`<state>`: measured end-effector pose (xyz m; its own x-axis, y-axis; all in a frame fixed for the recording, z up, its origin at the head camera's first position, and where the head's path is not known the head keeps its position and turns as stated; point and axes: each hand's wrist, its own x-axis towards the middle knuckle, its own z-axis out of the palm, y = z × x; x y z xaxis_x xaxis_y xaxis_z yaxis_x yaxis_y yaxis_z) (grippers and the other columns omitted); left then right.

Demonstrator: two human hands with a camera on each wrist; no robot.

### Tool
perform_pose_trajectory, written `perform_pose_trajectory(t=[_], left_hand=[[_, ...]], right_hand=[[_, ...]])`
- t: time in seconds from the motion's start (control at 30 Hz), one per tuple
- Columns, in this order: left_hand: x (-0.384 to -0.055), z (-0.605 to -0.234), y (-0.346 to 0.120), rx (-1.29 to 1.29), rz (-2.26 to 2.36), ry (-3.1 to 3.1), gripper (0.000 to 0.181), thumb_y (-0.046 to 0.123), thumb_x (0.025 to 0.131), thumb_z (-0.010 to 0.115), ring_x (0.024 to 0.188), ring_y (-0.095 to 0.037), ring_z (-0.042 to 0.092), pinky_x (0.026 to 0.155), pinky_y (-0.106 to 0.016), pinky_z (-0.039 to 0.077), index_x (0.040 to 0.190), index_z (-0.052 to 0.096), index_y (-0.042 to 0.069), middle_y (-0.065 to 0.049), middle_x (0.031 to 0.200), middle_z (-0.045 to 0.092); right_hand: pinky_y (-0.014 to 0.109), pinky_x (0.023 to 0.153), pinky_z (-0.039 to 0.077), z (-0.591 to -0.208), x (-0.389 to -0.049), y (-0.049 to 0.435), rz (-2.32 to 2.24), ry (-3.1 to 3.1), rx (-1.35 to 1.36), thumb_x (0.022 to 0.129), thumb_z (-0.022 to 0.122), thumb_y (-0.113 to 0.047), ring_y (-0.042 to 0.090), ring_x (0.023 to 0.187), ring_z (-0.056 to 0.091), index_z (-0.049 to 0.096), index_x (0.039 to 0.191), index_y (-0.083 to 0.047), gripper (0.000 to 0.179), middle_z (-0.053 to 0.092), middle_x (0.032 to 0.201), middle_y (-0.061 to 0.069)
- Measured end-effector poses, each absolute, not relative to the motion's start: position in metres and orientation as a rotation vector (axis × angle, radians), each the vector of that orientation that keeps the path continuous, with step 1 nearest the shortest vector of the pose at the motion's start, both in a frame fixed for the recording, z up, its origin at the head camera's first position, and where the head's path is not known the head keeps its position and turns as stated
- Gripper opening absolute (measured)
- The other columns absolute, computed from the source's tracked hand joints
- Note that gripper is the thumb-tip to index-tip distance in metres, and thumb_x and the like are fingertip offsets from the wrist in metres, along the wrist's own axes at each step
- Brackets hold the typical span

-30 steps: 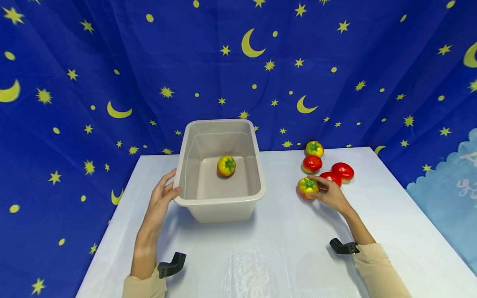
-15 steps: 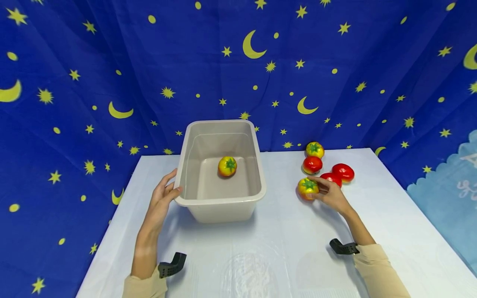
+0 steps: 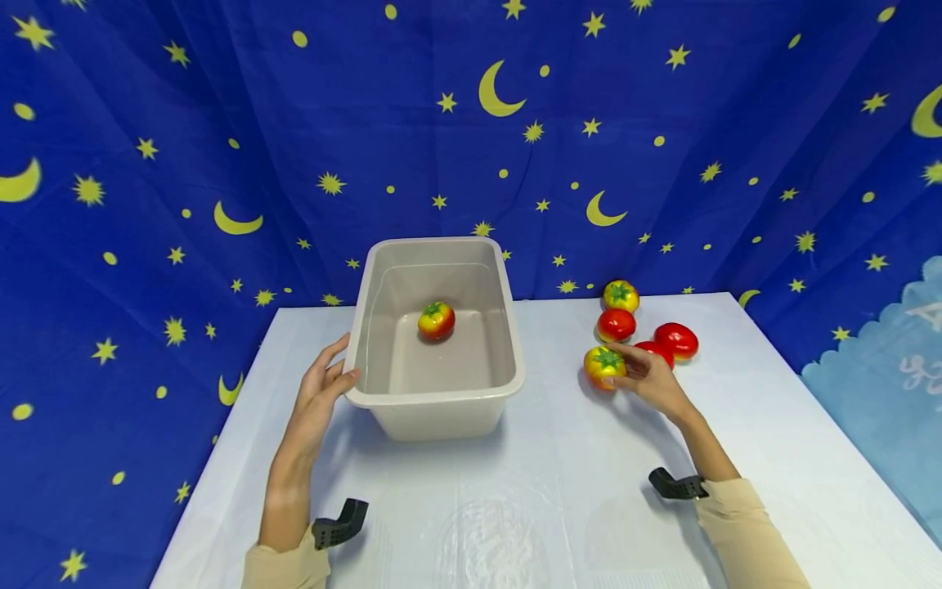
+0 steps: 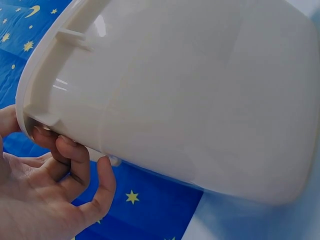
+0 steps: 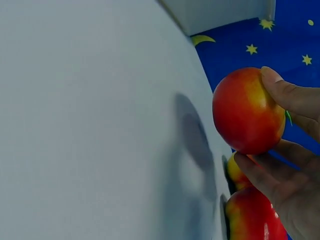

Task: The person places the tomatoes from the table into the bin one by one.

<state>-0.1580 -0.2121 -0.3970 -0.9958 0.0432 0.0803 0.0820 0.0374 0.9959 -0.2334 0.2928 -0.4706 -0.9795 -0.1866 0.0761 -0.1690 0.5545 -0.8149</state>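
My left hand point(image 3: 312, 409) holds the near-left corner of a beige plastic bin point(image 3: 437, 419), thumb on the rim and fingers curled beneath it, as the left wrist view shows. Inside the bin lies a yellow-red tomato point(image 3: 437, 321) with a green top. My right hand point(image 3: 655, 388) pinches another tomato point(image 3: 599, 366) between thumb and fingers, green top facing up. In the right wrist view a gap shows between this tomato point(image 5: 242, 112) and the white tabletop, with its shadow apart.
Beyond the right hand are a yellow tomato point(image 3: 621, 294), a red one point(image 3: 616, 325), another red one point(image 3: 675, 341) and a partly hidden red one point(image 3: 658, 352). A blue star-patterned cloth point(image 3: 412, 123) hangs behind the white table point(image 3: 545, 491).
The tomato in the bin has rolled back and left, showing more red. My right hand has shifted slightly left with its tomato. The left hand and bin look still.
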Motion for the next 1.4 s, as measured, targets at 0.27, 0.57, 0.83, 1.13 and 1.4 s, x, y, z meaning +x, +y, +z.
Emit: perform_pose_trajectory(t=[0.27, 0.57, 0.83, 1.13, 1.4], left_hand=[[-0.158, -0.397, -0.213, -0.141, -2.159, -2.229, 0.056, 0.013, 0.099, 0.053, 0.116, -0.012, 0.059, 0.111, -0.051, 0.022, 0.151, 0.034, 0.007, 0.017, 0.113, 0.063], [-0.158, -0.398, -0.212, -0.153, -2.153, -2.237, 0.056, 0.013, 0.099, 0.053, 0.115, -0.01, 0.06, 0.112, -0.052, 0.023, 0.151, 0.033, 0.008, 0.0, 0.126, 0.063], [-0.158, -0.397, -0.212, -0.158, -2.165, -2.23, 0.056, 0.013, 0.099, 0.053, 0.116, -0.012, 0.059, 0.112, -0.053, 0.022, 0.151, 0.033, 0.007, -0.002, 0.127, 0.062], [-0.157, -0.395, -0.212, -0.148, -2.159, -2.236, 0.055, 0.013, 0.099, 0.052, 0.114, -0.007, 0.059, 0.112, -0.052, 0.022, 0.151, 0.033, 0.008, 0.0, 0.126, 0.062], [-0.158, -0.397, -0.213, -0.156, -2.155, -2.232, 0.055, 0.013, 0.1, 0.052, 0.111, -0.006, 0.06, 0.111, -0.05, 0.023, 0.151, 0.033, 0.006, 0.018, 0.113, 0.063]], right_hand=[[0.05, 0.107, 0.037, -0.456, -0.235, 0.283, -1.561, 2.69, -0.373, 0.087, 0.074, -0.015, 0.033, 0.129, 0.048, 0.051, 0.142, -0.008, 0.06, 0.052, 0.142, 0.016], [0.013, 0.094, 0.043, -0.444, -0.238, 0.268, -1.788, 2.579, -0.494, 0.087, 0.073, -0.011, 0.002, 0.119, 0.054, 0.053, 0.138, -0.003, 0.056, 0.055, 0.139, 0.016], [0.015, 0.092, 0.046, -0.432, -0.241, 0.258, -1.889, 2.485, -0.471, 0.089, 0.07, -0.011, 0.006, 0.117, 0.056, 0.05, 0.141, -0.003, 0.056, 0.055, 0.139, 0.005], [0.014, 0.096, 0.044, -0.417, -0.248, 0.243, -1.931, 2.459, -0.448, 0.091, 0.069, -0.014, 0.006, 0.12, 0.054, 0.05, 0.141, -0.004, 0.055, 0.057, 0.136, -0.002], [0.017, 0.095, 0.045, -0.4, -0.255, 0.228, -1.937, 2.464, -0.437, 0.091, 0.07, -0.018, 0.019, 0.127, 0.053, 0.051, 0.141, -0.009, 0.054, 0.055, 0.139, 0.005]])
